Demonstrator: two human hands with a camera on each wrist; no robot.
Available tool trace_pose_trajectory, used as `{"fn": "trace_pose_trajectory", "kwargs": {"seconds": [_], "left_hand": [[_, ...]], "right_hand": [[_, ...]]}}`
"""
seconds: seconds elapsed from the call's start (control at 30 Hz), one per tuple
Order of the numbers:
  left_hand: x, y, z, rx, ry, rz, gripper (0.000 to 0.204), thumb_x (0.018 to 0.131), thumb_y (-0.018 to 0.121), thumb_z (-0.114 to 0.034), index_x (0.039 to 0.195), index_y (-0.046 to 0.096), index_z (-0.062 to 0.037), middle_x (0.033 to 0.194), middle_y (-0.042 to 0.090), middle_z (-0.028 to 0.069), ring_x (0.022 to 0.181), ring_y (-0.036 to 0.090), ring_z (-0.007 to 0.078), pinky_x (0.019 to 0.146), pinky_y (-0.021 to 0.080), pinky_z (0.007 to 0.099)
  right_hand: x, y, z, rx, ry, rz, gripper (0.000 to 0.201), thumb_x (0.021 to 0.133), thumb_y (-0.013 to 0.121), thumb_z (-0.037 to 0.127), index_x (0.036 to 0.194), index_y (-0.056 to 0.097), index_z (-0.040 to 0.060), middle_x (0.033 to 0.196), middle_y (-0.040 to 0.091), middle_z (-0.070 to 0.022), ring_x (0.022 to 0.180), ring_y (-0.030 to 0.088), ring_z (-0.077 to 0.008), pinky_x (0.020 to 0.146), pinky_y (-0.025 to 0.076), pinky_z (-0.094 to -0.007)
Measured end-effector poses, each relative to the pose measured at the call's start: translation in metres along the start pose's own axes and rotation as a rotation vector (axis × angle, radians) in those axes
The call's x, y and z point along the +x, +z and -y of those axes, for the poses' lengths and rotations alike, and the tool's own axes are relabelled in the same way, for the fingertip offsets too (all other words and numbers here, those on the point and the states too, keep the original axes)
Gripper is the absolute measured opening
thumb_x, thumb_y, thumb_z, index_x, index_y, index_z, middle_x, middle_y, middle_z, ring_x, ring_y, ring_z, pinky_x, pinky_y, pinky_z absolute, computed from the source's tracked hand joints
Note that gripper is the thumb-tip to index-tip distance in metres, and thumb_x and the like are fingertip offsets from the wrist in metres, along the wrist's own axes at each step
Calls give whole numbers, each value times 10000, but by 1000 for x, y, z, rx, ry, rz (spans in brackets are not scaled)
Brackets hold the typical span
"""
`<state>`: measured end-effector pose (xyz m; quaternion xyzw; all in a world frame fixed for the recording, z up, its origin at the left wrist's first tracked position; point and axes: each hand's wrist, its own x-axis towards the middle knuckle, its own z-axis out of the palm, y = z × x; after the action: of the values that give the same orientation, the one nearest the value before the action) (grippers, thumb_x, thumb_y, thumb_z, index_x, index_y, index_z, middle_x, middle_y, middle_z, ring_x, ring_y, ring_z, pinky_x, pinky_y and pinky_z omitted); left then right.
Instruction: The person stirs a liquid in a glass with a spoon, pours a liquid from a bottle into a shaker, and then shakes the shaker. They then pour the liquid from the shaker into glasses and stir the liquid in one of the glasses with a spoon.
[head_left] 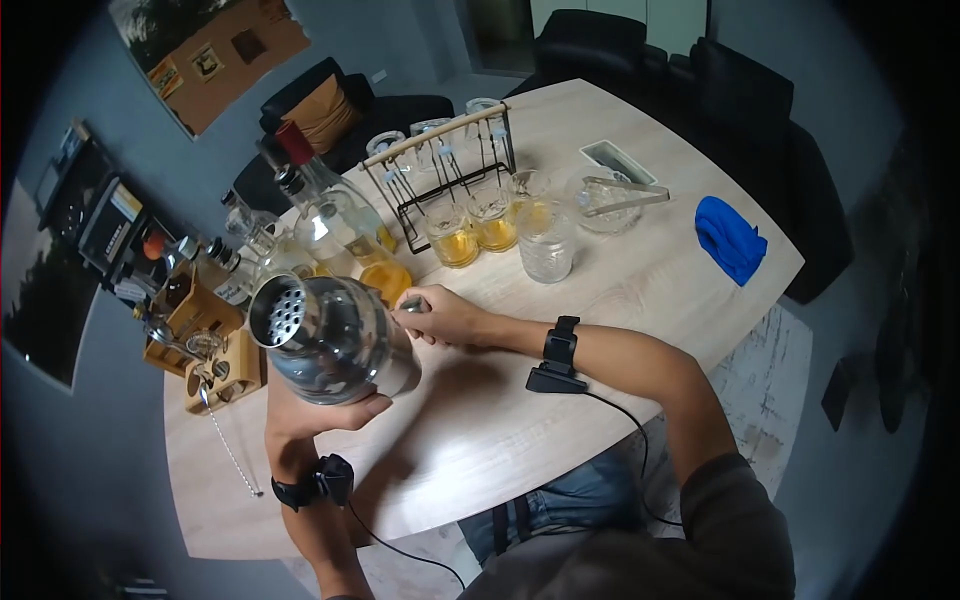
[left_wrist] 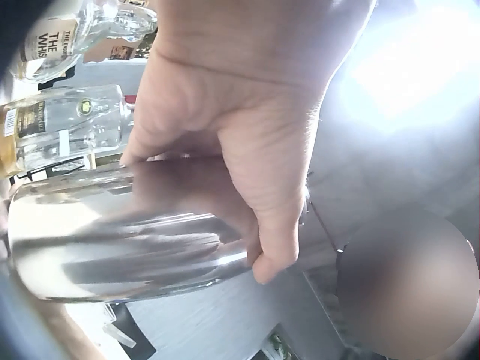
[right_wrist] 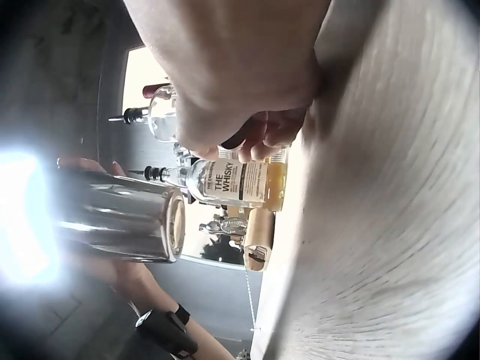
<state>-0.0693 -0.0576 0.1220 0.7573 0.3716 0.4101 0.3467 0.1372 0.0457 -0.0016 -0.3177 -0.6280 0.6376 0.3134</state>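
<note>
A silver metal shaker (head_left: 345,345) is held up over the table by my left hand (head_left: 320,412), its perforated strainer top (head_left: 286,316) uncovered and facing the head camera. In the left wrist view the fingers and thumb of that hand (left_wrist: 232,127) wrap round the shiny body (left_wrist: 127,240). Just right of the shaker, low over the tabletop, my right hand (head_left: 445,315) pinches a small metal piece (head_left: 412,304). The right wrist view shows this hand (right_wrist: 232,82) with curled fingers, the piece mostly hidden, and the shaker (right_wrist: 120,221) apart from it.
Bottles (head_left: 325,235) and a wooden holder (head_left: 240,370) with a bar spoon (head_left: 228,440) stand left. Behind are a glass rack (head_left: 455,185), glasses with amber liquid (head_left: 456,246), a clear glass (head_left: 547,250), a bowl with tongs (head_left: 605,212) and a blue cloth (head_left: 730,240).
</note>
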Motion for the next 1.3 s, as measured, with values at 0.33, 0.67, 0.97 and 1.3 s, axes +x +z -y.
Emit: {"fn": "trace_pose_trajectory", "kwargs": {"seconds": [0.33, 0.67, 0.97, 1.3], "left_hand": [[64, 22, -61, 265, -61, -37, 719, 559, 941, -255, 1162, 644, 2, 1077, 721, 93, 946, 705, 189, 851, 576, 322], [133, 54, -55, 545, 9, 122, 846, 557, 909, -429, 1209, 607, 17, 1067, 699, 171, 984, 695, 288, 905, 559, 374], [155, 71, -39, 741, -94, 353, 796, 584, 899, -327, 1226, 611, 46, 995, 720, 176, 890, 714, 279, 845, 574, 357], [167, 92, -48, 1074, -200, 452, 690, 613, 866, -347, 1130, 624, 42, 876, 707, 178, 759, 705, 291, 720, 569, 373]], "right_hand": [[4, 4, -16, -434, -372, -83, 303, 863, 645, 300, 822, 624, 0, 731, 671, -164, 666, 628, -298, 707, 505, -421], [4, 1, -20, -506, -326, 82, 314, 770, 649, 354, 773, 681, 41, 742, 699, -139, 745, 677, -283, 746, 513, -400], [3, -2, -18, -474, -308, 155, 351, 756, 653, 389, 758, 681, 39, 743, 695, -134, 742, 668, -286, 748, 511, -406], [-5, -8, -7, -508, -262, 204, 340, 799, 660, 366, 844, 675, 29, 757, 685, -147, 708, 634, -285, 699, 485, -410]]}}
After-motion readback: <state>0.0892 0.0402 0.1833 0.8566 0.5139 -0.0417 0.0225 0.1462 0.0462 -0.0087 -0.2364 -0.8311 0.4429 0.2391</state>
